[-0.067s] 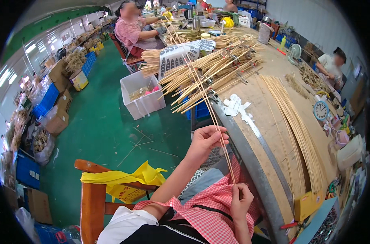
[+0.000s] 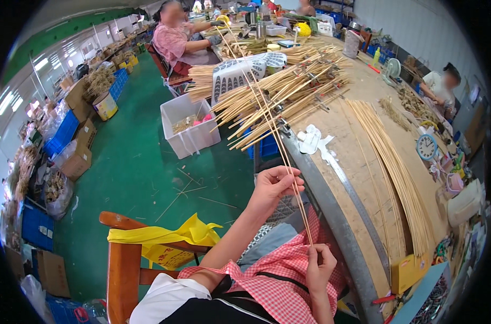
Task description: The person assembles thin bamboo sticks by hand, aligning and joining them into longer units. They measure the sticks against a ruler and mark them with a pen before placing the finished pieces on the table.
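Observation:
Two long, thin pale sticks (image 2: 303,212) run from my lap up and away to the far left, across the table corner. My left hand (image 2: 277,188) pinches them part way along between thumb and fingers. Close to my body, my right hand (image 2: 320,265) holds their near ends in a closed grip. Beyond my left hand the two sticks spread slightly apart. They pass in front of a large pile of clamped sticks (image 2: 288,89) on the table. A long bundle of similar loose sticks (image 2: 392,167) lies on the table to my right.
The wooden table (image 2: 337,127) has a grey metal edge. On it lie a metal ruler (image 2: 349,190), a white cut-out piece (image 2: 311,141) and a yellow box (image 2: 409,272). A white bin (image 2: 189,141) and a wooden chair (image 2: 124,270) stand left. A gloved co-worker (image 2: 172,46) sits far left.
The far ends of the two held sticks stand a little wider apart. Both hands keep practically the same place and grip.

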Demonstrator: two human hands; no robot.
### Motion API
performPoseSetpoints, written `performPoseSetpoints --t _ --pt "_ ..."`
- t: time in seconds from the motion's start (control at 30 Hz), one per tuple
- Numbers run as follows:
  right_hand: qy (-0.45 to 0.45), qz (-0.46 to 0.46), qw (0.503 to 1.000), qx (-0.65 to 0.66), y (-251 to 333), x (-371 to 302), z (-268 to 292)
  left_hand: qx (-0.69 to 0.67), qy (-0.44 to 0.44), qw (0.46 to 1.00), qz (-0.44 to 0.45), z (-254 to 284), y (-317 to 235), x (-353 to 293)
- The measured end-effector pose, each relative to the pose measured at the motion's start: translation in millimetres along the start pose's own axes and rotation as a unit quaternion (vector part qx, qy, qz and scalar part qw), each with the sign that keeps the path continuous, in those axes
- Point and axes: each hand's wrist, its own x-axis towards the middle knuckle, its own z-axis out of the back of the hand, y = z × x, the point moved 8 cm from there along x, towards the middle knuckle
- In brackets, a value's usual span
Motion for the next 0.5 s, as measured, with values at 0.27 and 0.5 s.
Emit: performPoseSetpoints --t 0.27,0.5 --pt "-0.009 0.011 1.000 -0.001 -1.9 -1.5 -0.6 -0.030 0.003 1.000 -0.003 3.9 4.7 1.3" --pt "-0.015 0.020 1.000 -0.016 0.8 -0.2 2.4 -0.015 -0.016 1.000 0.007 8.6 8.8 4.2"
